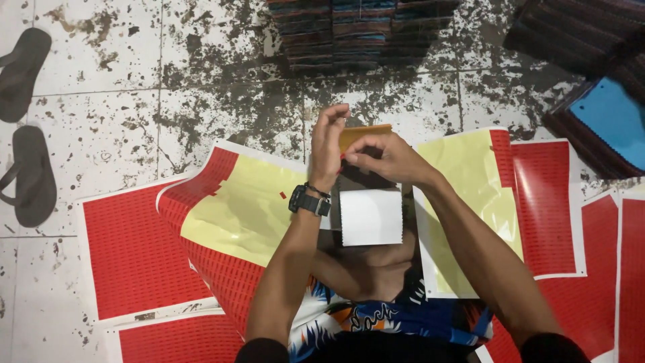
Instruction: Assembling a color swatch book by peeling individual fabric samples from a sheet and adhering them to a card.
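My left hand (328,142) is raised upright over the floor, fingers pinched at the top edge of a small stack of fabric swatches (366,134) with an orange piece on top. My right hand (384,158) grips the same stack from the right, thumb and fingers pressed on it. A white card (371,216) hangs below the stack, over my lap. A black watch sits on my left wrist (309,200).
Red sticker sheets (134,252) with yellow peeled backing (242,208) lie spread on the stained tile floor on both sides. Stacks of striped fabric (356,33) stand at the top. Two dark sandals (30,175) lie at the left. A blue swatch book (615,121) lies at the right.
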